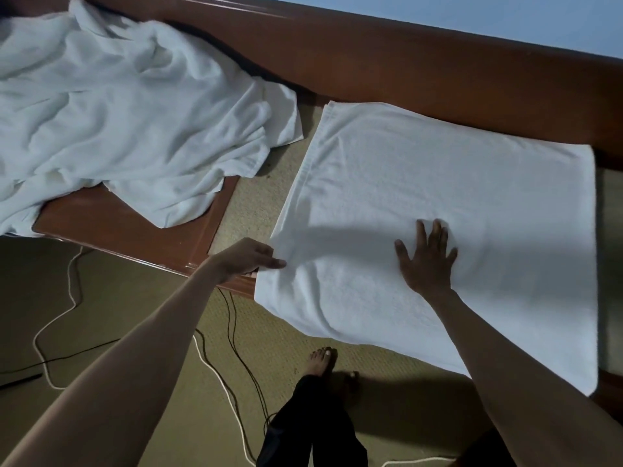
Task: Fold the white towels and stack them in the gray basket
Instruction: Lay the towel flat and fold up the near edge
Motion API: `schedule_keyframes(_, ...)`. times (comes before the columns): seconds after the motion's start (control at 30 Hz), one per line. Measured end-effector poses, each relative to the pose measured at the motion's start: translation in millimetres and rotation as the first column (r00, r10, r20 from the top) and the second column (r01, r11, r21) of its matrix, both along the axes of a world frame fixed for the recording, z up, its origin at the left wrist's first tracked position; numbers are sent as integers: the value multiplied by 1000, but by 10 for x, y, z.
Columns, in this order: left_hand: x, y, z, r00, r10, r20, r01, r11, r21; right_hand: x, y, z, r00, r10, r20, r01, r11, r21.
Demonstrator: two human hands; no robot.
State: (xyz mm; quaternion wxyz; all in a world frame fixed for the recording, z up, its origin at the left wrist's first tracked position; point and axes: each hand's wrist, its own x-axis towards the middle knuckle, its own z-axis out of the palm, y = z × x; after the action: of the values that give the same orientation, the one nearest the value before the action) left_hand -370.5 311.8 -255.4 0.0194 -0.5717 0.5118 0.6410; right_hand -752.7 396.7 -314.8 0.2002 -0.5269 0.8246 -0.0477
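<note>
A white towel (pixel 455 183), folded into a broad rectangle, lies flat on a wooden-framed surface at the right, its near edge hanging over the front. My right hand (pixel 426 257) presses flat on it with fingers spread. At the towel's near left corner my left hand (pixel 251 259) pinches the edge between thumb and fingers. A rumpled pile of white towels (pixel 118 106) lies at the upper left. No gray basket is in view.
The brown wooden frame (pixel 387 65) runs along the back, with a wooden panel (pixel 135 224) under the pile. White and black cords (pixel 232 375) trail over the olive carpet below. My bare foot (pixel 323 360) stands near the towel's hanging edge.
</note>
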Motion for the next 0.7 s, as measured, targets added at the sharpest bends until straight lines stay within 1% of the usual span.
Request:
schedule_keyframes(0.07,87,3,-6,1000,21,23,-20,999,-28,0,-9,8,1000,-3,8,3,1000,10)
schedule_keyframes(0.17,162,8,-16,993,87,82,-76,988,-134,5,-17,18,1000,-2,12,2,1000,14)
schedule_keyframes(0.3,135,101,-26,987,149,64,-134,970,-203,7,-20,21,1000,-5,27,4,999,39)
schedule_keyframes(0.37,137,121,-26,987,155,51,-145,976,-164,5,-24,29,1000,-4,26,2,999,50)
schedule_keyframes(0.43,161,119,0,994,105,25,-104,993,-52,7,-28,43,1000,-4,26,3,998,58)
schedule_keyframes(0.5,197,99,41,1000,24,15,-24,998,62,4,-32,54,1000,-5,22,3,998,63)
schedule_keyframes(0.57,263,87,58,994,-91,52,87,993,78,4,-31,54,1000,-3,18,2,998,67)
schedule_keyframes(0.6,309,87,55,991,-109,76,104,992,65,8,-28,48,1000,0,17,-1,998,67)
schedule_keyframes(0.7,390,110,54,999,-22,47,18,996,85,24,-14,23,1000,-4,9,4,999,44)
